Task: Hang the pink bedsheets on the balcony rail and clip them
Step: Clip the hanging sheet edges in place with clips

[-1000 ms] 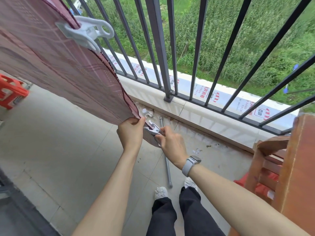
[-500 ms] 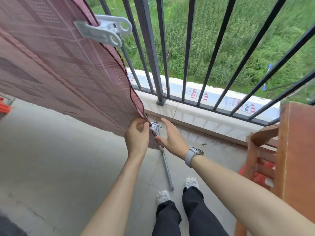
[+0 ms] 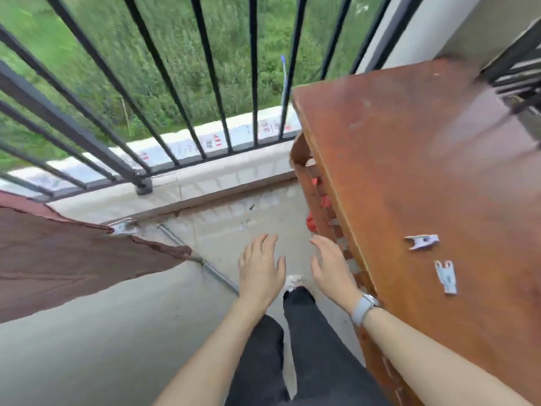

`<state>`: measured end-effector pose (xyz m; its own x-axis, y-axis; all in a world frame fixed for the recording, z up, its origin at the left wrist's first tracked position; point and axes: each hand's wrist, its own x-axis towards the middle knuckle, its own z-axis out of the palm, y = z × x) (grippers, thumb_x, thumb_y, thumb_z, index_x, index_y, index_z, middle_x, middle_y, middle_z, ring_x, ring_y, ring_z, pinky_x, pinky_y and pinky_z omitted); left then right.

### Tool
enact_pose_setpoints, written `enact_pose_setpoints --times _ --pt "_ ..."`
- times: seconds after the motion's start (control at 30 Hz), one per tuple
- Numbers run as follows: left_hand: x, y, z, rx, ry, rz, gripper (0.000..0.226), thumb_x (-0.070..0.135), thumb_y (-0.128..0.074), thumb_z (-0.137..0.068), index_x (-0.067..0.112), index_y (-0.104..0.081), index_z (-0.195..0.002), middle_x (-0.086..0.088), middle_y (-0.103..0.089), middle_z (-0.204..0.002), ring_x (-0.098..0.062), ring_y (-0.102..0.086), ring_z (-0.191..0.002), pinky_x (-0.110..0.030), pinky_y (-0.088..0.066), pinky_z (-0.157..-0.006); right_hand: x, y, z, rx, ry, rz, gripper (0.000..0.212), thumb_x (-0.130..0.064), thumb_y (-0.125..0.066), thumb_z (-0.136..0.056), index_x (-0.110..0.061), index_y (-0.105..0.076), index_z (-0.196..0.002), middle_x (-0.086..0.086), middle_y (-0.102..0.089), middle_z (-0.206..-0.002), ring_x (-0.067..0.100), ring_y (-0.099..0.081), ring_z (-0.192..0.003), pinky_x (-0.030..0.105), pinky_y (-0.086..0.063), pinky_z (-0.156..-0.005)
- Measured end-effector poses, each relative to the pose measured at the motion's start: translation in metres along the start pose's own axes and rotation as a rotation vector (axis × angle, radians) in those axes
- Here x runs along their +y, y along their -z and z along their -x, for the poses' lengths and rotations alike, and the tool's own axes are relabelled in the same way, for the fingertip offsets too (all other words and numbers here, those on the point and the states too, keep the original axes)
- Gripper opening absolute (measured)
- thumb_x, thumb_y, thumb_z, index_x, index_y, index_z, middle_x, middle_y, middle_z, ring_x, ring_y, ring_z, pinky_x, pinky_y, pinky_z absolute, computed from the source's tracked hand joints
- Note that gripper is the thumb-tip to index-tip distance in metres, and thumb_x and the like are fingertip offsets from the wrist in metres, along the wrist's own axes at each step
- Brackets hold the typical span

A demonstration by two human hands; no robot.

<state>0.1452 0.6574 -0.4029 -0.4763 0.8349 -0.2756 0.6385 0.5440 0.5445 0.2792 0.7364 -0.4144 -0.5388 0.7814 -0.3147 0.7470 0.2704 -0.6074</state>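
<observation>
Both hands are empty, fingers spread: left hand (image 3: pixel 260 269), right hand (image 3: pixel 332 269). Pink bedsheet (image 3: pixel 73 259) hangs at left, a clip (image 3: pixel 123 227) on its edge. Reach right for 1 of 2 spare clips (image 3: pixel 421 242) on the wooden table (image 3: pixel 409 171), pinching its handle end.

Dusky pink bedsheet (image 3: pixel 73 259), black railing (image 3: pixel 164 83), reddish-brown table (image 3: pixel 424 171), two white clips (image 3: pixel 421 242).

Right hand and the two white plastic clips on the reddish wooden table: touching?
Apart. The head view shows the right hand open over the floor, with bare reddish wooden table between it and both white plastic clips.
</observation>
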Motion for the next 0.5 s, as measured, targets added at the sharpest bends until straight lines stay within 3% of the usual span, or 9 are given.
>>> enact_pose_setpoints --times 0.1,0.23,0.4,0.5 --pt "0.054 -0.039 -0.011 -0.185 -0.166 -0.075 0.050 0.029 -0.045 -0.091 0.018 -0.032 -0.137 -0.006 -0.031 -0.145 -0.024 -0.027 -0.134 -0.039 -0.025 -0.108 0.055 0.038 0.023 0.269 -0.153 0.073 0.031 -0.007 -0.046 -0.085 -0.007 -0.055 -0.114 0.011 -0.056 -0.116 0.030 -0.049 -0.110 0.039 -0.038 -0.096" --pt "0.115 -0.090 -0.012 -0.337 -0.363 -0.153 0.055 0.030 -0.044 -0.092 0.021 -0.023 -0.141 -0.008 -0.018 -0.152 -0.026 -0.016 -0.139 -0.044 -0.021 -0.111 0.123 0.082 0.047 0.457 -0.498 0.179 0.033 -0.015 -0.055 -0.086 -0.008 -0.053 -0.117 0.013 -0.053 -0.120 0.033 -0.045 -0.117 0.045 -0.037 -0.094" --pt "0.149 -0.135 -0.008 -0.468 -0.485 -0.424 0.066 0.038 -0.044 -0.091 0.028 -0.006 -0.144 -0.009 0.006 -0.155 -0.031 0.009 -0.141 -0.052 -0.009 -0.113 0.178 0.112 0.047 0.410 -0.733 0.185 0.051 -0.030 -0.058 -0.086 -0.011 -0.040 -0.130 0.013 -0.040 -0.131 0.031 -0.037 -0.121 0.044 -0.034 -0.095" --pt "0.149 -0.143 -0.011 -0.534 -0.461 -0.508 0.063 0.039 -0.043 -0.091 0.029 -0.008 -0.143 -0.008 0.011 -0.154 -0.031 0.012 -0.140 -0.053 -0.007 -0.112 0.190 0.112 0.043 0.344 -0.761 0.145 0.045 -0.024 -0.054 -0.089 -0.011 -0.040 -0.130 0.013 -0.043 -0.127 0.031 -0.039 -0.118 0.042 -0.035 -0.091"
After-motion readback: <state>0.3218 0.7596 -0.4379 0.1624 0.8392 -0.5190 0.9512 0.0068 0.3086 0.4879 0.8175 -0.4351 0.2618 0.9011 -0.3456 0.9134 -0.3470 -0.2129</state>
